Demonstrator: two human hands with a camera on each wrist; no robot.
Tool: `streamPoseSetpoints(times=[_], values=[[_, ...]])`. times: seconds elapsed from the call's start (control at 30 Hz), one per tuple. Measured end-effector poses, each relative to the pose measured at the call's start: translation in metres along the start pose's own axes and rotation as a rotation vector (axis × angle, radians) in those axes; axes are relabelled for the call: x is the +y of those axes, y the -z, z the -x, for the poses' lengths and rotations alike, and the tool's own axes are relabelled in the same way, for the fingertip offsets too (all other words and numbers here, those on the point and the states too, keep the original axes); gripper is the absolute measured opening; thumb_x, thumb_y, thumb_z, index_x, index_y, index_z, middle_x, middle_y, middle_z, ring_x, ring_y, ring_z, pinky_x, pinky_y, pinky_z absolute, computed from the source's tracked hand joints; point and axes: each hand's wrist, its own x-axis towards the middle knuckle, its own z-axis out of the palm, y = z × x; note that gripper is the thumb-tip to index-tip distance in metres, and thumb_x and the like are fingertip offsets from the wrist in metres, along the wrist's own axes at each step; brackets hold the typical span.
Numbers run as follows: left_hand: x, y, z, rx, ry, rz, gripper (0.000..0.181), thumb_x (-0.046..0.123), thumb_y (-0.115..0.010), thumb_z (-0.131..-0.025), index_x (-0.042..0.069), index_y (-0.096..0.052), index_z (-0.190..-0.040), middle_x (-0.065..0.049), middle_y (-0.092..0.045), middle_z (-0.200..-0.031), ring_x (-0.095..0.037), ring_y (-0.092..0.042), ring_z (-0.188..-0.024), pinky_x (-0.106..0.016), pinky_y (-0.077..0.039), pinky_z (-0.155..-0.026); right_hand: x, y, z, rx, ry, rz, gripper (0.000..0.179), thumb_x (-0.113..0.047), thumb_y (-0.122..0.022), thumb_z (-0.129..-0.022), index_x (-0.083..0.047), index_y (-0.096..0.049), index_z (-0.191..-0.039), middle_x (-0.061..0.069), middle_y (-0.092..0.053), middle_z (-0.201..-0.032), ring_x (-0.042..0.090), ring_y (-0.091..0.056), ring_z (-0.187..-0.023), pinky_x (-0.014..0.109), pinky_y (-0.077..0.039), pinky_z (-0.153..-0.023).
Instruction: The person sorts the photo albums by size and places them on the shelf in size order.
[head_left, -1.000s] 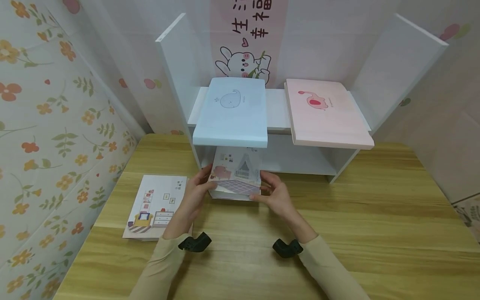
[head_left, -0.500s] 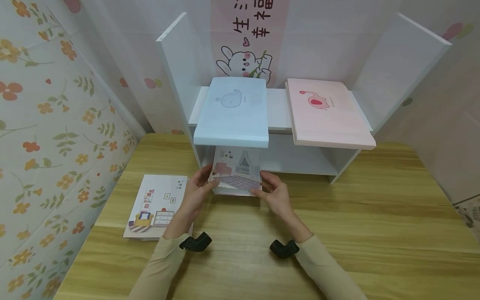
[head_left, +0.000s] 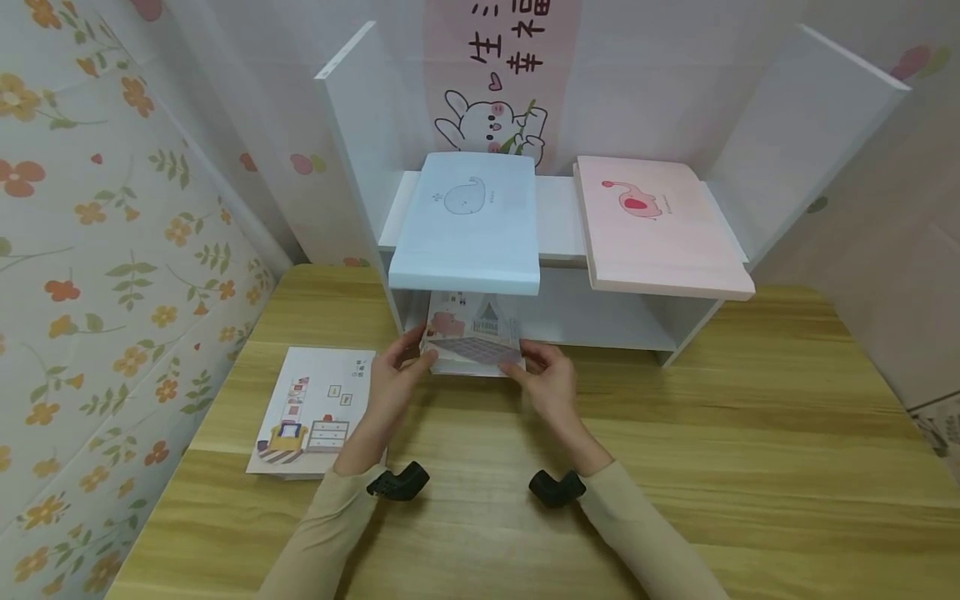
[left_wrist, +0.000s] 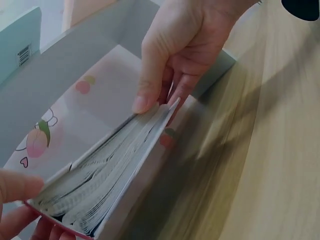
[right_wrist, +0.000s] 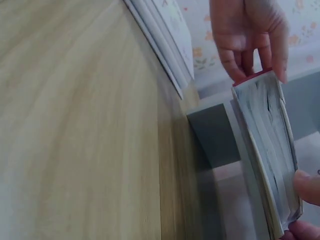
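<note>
A photo album [head_left: 476,327] with a chair and tent drawing on its cover lies partly inside the lower left of the white shelf [head_left: 611,312]. My left hand [head_left: 392,382] pinches its left side, thumb on top and fingers beneath. At the right side, my right hand [head_left: 552,383] grips it the same way. In the left wrist view, the album's page edges [left_wrist: 110,170] show between both covers. The album's back end is hidden under a light blue album [head_left: 465,217] that overhangs the shelf above.
A pink album [head_left: 660,221] with an elephant lies on the upper shelf board at the right. On the wooden table [head_left: 480,533], a stack of white albums [head_left: 318,408] sits to the left. Tall side panels [head_left: 810,150] rise at both shelf ends.
Both hands have slid the album forward, deeper into the shelf, so less of its cover shows. The stack and the upper albums have stayed in place.
</note>
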Motion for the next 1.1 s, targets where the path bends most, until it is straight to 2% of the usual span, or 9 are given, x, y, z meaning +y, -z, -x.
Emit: streamPoseSetpoints(times=[0.2,0.3,0.43,0.67,0.9,1.1], values=[[-0.001,-0.009,-0.004,0.126,-0.097,-0.012,0.036,0.001,-0.067,-0.081,-0.003,-0.063,-0.116,-0.018,-0.063,-0.106,-0.015,-0.056,-0.091,-0.017,-0.048,-0.074,0.006,-0.004,-0.006,0.084,0.021,0.115,0.028,-0.003,-0.078,-0.072,0.007,-0.069,-0.097,0.020,-0.062,-0.095,0.032,-0.063,-0.083,0.040,-0.054,-0.074],[0.000,-0.012,-0.007,0.179,-0.105,-0.032,0.032,0.004,-0.067,-0.081,-0.003,-0.064,-0.112,-0.017,-0.064,-0.100,-0.018,-0.057,-0.093,-0.020,-0.049,-0.075,0.008,-0.006,-0.008,0.113,0.058,0.161,0.023,-0.001,-0.077,-0.072,0.006,-0.070,-0.092,0.019,-0.065,-0.092,0.031,-0.063,-0.079,0.038,-0.053,-0.070],[0.001,-0.016,-0.011,0.222,-0.081,-0.058,0.030,0.002,-0.066,-0.081,-0.007,-0.063,-0.110,-0.021,-0.063,-0.102,-0.023,-0.057,-0.095,-0.017,-0.049,-0.075,0.009,-0.008,-0.012,0.143,0.106,0.220,0.021,-0.001,-0.077,-0.071,0.005,-0.070,-0.090,0.018,-0.068,-0.090,0.030,-0.062,-0.074,0.034,-0.050,-0.065],[0.002,-0.019,-0.016,0.237,-0.066,-0.073,0.029,0.000,-0.065,-0.083,-0.008,-0.062,-0.111,-0.023,-0.062,-0.104,-0.023,-0.056,-0.093,-0.011,-0.046,-0.071,0.008,-0.010,-0.016,0.166,0.120,0.242,0.021,-0.001,-0.077,-0.071,0.006,-0.070,-0.090,0.019,-0.068,-0.089,0.031,-0.062,-0.075,0.039,-0.049,-0.067],[0.002,-0.021,-0.017,0.248,-0.095,-0.084,0.028,0.000,-0.065,-0.083,-0.009,-0.062,-0.110,-0.023,-0.062,-0.103,-0.027,-0.057,-0.093,-0.010,-0.044,-0.069,0.007,-0.009,-0.018,0.153,0.091,0.231,0.021,-0.001,-0.076,-0.072,0.005,-0.070,-0.091,0.018,-0.068,-0.093,0.030,-0.063,-0.086,0.043,-0.050,-0.076],[0.001,-0.017,-0.016,0.219,-0.083,-0.075,0.031,0.001,-0.064,-0.084,-0.008,-0.061,-0.113,-0.022,-0.062,-0.108,-0.027,-0.057,-0.098,-0.013,-0.046,-0.074,0.005,-0.006,-0.014,0.124,0.107,0.198,0.026,0.000,-0.075,-0.072,0.007,-0.068,-0.096,0.021,-0.066,-0.098,0.033,-0.062,-0.092,0.042,-0.053,-0.076]])
